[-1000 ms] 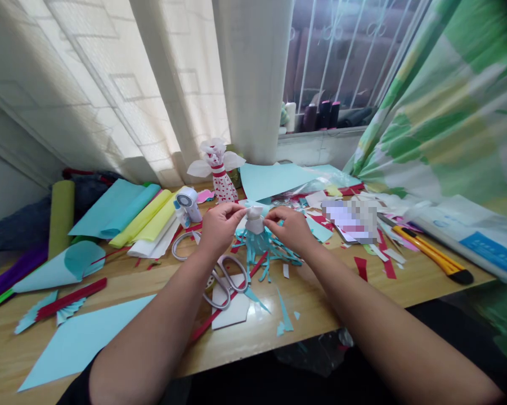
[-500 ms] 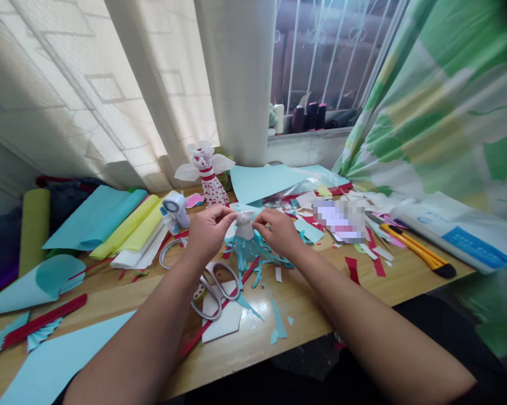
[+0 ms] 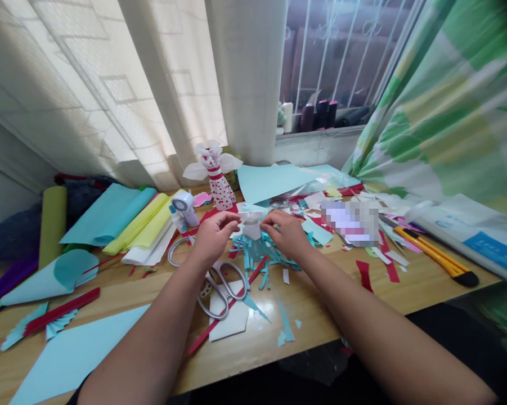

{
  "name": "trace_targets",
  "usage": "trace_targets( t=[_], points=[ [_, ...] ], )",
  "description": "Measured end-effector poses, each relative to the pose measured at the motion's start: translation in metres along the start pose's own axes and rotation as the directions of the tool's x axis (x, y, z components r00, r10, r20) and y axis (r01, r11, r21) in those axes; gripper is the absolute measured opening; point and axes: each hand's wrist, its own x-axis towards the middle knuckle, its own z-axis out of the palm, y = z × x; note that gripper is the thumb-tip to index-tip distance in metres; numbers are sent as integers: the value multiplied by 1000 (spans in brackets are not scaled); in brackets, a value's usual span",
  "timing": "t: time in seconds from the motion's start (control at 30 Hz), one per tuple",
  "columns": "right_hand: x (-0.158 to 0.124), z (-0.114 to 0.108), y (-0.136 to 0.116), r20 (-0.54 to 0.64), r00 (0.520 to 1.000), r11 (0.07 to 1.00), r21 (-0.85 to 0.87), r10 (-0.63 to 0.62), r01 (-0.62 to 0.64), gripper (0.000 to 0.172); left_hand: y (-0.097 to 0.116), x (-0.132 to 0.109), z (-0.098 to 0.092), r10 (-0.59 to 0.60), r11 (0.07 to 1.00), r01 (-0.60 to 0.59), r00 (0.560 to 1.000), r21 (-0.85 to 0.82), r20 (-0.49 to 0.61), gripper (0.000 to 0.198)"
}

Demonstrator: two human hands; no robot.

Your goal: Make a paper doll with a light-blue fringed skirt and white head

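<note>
A small paper doll [image 3: 252,230] with a white top and a fringed light-blue skirt stands on the wooden table [image 3: 413,287] at the centre. My left hand [image 3: 213,236] pinches the white top from the left with closed fingers. My right hand [image 3: 285,232] pinches it from the right in the same way. Scissors [image 3: 219,284] lie on the table just below my left hand. A finished doll [image 3: 215,177] in red-dotted white paper stands behind, near the curtain.
Rolled and flat paper sheets [image 3: 122,216] in blue, yellow, white and green lie at the left. A tape dispenser [image 3: 183,208] sits beside them. A yellow utility knife [image 3: 434,256] and paper scraps lie at the right. A large blue sheet [image 3: 63,360] covers the near left edge.
Both hands stay pinched on the doll's white top, with small finger shifts. The view swung a little left and then back; nothing on the table moved.
</note>
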Motion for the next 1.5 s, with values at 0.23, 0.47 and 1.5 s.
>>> trace_targets(
  t=[0.23, 0.47, 1.5],
  points=[
    [0, 1, 0, -4, 1000, 1000, -1, 5, -5, 12, 0, -1, 1, -9, 1000, 8, 1000, 26, 28, 18],
    [-1, 1, -2, 11, 1000, 1000, 6, 1, -1, 12, 0, -3, 5, -6, 999, 4, 999, 48, 50, 16],
    [-40, -76, 8, -89, 983, 980, 130, 163, -150, 12, -9, 8, 22, -11, 999, 7, 990, 32, 141, 35]
  ],
)
